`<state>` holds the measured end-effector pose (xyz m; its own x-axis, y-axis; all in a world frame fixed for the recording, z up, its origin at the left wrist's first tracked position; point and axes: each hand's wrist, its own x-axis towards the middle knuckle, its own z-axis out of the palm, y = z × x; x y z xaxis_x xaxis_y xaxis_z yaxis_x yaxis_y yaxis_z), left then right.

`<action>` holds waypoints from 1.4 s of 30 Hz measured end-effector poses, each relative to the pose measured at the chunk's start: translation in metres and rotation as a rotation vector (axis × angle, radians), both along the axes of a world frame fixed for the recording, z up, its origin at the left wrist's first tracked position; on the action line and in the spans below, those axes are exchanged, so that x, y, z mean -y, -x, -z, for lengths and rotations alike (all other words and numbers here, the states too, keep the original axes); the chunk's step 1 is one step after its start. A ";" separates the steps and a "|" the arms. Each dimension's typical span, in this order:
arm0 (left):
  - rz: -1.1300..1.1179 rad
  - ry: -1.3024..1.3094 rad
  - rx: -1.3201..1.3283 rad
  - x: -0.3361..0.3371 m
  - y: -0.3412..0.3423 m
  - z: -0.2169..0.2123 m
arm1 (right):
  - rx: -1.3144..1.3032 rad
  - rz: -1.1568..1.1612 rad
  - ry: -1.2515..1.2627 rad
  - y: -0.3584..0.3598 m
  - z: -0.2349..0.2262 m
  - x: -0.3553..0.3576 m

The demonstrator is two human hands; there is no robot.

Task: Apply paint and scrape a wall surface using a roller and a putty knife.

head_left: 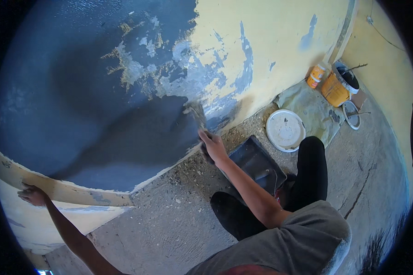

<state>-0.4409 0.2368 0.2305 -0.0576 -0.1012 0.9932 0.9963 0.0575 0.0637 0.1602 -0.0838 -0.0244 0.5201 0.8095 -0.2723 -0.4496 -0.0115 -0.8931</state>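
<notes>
My right hand (211, 144) is closed round the handle of a paintbrush (198, 114). The brush's bristles touch the wall (137, 119) at the edge of its dark grey painted area, just above the floor. Around there the wall shows pale yellow with patchy grey scrapes. Far to the left, my left hand (32, 195) rests with fingers stretched on the beige ledge (69, 191) beside the grey wall, holding nothing. A black paint tray (252, 160) lies on the floor close to my right forearm, partly hidden by that arm.
A round white lid (285, 130) lies right of the tray, by a crumpled plastic sheet (303, 103). Farther right stand stacked orange tubs (315, 75), an orange bucket (333, 90) with a stick, and a white container (352, 114). A crack (360, 195) crosses the concrete floor.
</notes>
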 end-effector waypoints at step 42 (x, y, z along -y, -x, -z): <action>-0.393 0.061 -0.074 -0.032 0.053 0.001 | 0.122 0.010 0.255 -0.111 0.061 0.003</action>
<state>-0.4938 0.2692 0.2297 0.0453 -0.0417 0.9981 0.8995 0.4363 -0.0226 0.2714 -0.0868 -0.0853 0.5690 0.7177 -0.4015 -0.3406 -0.2387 -0.9094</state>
